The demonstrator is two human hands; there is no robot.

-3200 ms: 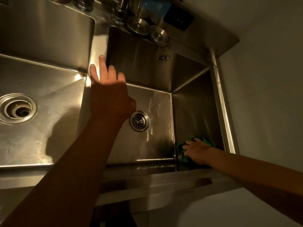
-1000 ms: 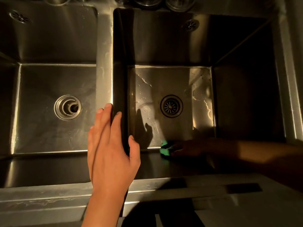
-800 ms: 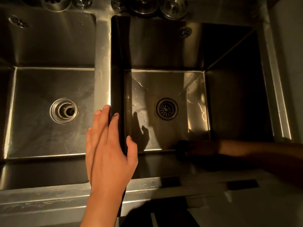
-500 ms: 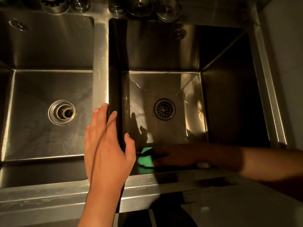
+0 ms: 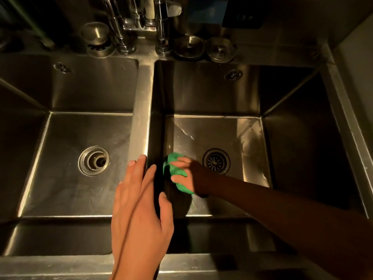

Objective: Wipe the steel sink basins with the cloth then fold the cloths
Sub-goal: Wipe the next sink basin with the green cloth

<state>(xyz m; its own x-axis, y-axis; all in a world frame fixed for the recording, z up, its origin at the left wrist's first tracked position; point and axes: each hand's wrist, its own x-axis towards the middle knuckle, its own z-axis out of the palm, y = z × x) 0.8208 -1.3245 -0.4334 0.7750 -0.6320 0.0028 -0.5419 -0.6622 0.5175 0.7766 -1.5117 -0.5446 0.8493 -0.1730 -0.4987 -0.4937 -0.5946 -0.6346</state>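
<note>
A steel double sink fills the view. In the right basin (image 5: 250, 138) my right hand (image 5: 191, 174) grips a bunched green cloth (image 5: 173, 168) and holds it against the basin's left wall, near the floor and left of the round drain (image 5: 216, 161). My left hand (image 5: 139, 201) lies flat with straight fingers on the divider (image 5: 142, 110) between the two basins, thumb hanging over the right basin's side. The left basin (image 5: 66, 158) has its own drain (image 5: 93, 161) and holds nothing else.
Taps (image 5: 161, 27) and pipes stand behind the divider, with round steel strainer lids (image 5: 188, 46) beside them on the back ledge. A white wall (image 5: 359, 49) borders the sink on the right. The steel front rim (image 5: 60, 267) runs along the bottom.
My right hand has slid the green cloth from the near edge of the right basin's floor leftward and up onto the left wall. My left hand stays on the divider.
</note>
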